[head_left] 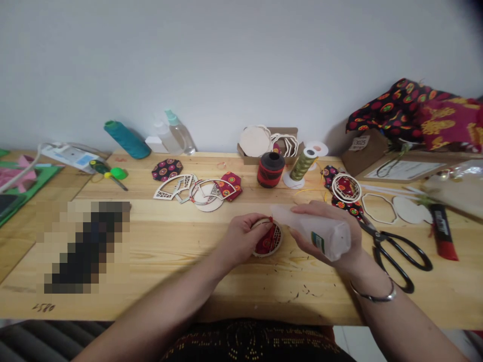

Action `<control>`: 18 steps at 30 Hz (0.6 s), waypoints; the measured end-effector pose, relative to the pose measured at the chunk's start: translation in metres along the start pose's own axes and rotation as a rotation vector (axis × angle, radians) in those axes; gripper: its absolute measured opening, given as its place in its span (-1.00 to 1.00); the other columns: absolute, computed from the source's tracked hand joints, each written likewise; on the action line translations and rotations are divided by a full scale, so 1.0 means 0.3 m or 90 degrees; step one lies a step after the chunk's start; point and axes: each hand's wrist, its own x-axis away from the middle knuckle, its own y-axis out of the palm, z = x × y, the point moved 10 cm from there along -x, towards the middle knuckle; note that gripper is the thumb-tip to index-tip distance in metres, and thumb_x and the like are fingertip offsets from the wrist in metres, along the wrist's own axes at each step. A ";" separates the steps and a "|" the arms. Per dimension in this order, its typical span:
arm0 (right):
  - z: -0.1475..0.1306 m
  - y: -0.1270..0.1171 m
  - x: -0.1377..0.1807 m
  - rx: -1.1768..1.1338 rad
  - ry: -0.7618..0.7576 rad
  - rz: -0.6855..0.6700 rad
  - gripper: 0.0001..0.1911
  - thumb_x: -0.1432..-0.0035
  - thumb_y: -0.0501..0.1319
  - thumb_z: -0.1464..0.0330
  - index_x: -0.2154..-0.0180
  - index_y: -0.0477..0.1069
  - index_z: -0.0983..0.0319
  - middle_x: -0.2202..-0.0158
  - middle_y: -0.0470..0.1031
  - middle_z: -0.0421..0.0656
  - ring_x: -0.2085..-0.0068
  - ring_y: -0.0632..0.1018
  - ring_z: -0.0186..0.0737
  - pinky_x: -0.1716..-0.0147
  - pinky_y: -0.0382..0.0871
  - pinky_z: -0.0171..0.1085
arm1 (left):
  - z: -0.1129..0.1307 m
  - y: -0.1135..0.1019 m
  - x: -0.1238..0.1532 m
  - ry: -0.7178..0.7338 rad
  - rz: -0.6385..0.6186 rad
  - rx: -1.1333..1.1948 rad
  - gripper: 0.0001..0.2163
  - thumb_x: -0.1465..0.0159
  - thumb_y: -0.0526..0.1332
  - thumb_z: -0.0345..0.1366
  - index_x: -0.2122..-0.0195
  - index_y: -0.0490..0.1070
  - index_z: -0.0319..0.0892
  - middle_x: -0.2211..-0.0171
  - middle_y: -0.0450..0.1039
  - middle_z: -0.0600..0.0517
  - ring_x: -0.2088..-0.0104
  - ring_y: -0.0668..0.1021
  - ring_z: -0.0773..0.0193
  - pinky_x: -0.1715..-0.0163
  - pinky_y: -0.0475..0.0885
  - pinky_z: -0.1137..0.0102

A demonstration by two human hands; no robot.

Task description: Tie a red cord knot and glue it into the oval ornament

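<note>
Gripped a translucent squeeze bottle (335, 236) in the right hand (307, 245), had its nozzle (284, 215) pointing left, pinched a round wooden lattice frame (277, 237) with red patterned fabric (265, 245) in the left hand (241, 239), pretty low at the wooden tabletop (245, 299), had black-handled scissors (378, 236) lying off right.

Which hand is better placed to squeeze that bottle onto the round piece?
Probably the right hand: it grips the bottle, with the nozzle near the round piece. The left hand is busy holding that piece.
</note>
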 end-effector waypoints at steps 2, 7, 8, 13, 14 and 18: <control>0.051 -0.028 0.013 -0.023 0.070 0.057 -0.73 0.09 0.32 0.36 0.24 0.44 0.16 0.33 0.55 -0.17 0.42 0.50 -0.28 0.47 0.38 -0.30 | -0.024 0.001 -0.001 -0.034 0.000 0.038 -0.84 -0.08 0.29 -0.29 0.32 0.53 -0.22 0.41 0.56 0.04 0.45 0.51 0.37 0.40 0.39 0.48; 0.221 -0.077 0.068 -0.336 0.294 0.252 -0.76 0.09 0.33 0.29 0.29 0.46 0.18 0.43 0.48 -0.21 0.53 0.41 -0.36 0.61 0.27 -0.37 | -0.066 0.002 -0.007 -0.096 0.009 0.174 -0.83 -0.01 0.34 -0.27 0.41 0.52 -0.26 0.52 0.53 0.05 0.56 0.49 0.39 0.49 0.38 0.48; 0.246 -0.074 0.076 -0.397 0.326 0.283 -0.77 0.11 0.33 0.28 0.33 0.45 0.20 0.46 0.46 -0.22 0.53 0.41 -0.36 0.61 0.28 -0.36 | -0.067 0.005 -0.008 -0.099 0.005 0.190 -0.83 0.00 0.35 -0.27 0.42 0.52 -0.27 0.53 0.53 0.04 0.56 0.49 0.39 0.49 0.38 0.47; 0.299 -0.002 0.077 -0.479 0.426 0.240 -0.82 0.12 0.35 0.31 0.48 0.39 0.24 0.60 0.39 -0.27 0.59 0.36 -0.40 0.65 0.24 -0.40 | -0.068 0.010 -0.005 -0.116 -0.005 0.228 -0.82 0.02 0.36 -0.29 0.41 0.53 -0.27 0.51 0.54 0.02 0.56 0.51 0.38 0.49 0.40 0.46; 0.302 0.011 0.077 -0.477 0.433 0.221 -0.82 0.11 0.34 0.32 0.48 0.39 0.25 0.60 0.38 -0.28 0.59 0.36 -0.41 0.66 0.22 -0.41 | -0.068 0.010 -0.005 -0.118 -0.007 0.230 -0.82 0.02 0.36 -0.29 0.40 0.53 -0.27 0.51 0.54 0.02 0.56 0.51 0.38 0.49 0.40 0.46; 0.308 0.038 0.084 -0.469 0.448 0.181 -0.81 0.07 0.33 0.31 0.48 0.37 0.25 0.59 0.39 -0.28 0.59 0.36 -0.42 0.66 0.22 -0.42 | -0.069 0.011 -0.004 -0.121 -0.010 0.230 -0.81 0.02 0.36 -0.29 0.39 0.53 -0.28 0.50 0.55 0.01 0.55 0.52 0.38 0.48 0.40 0.45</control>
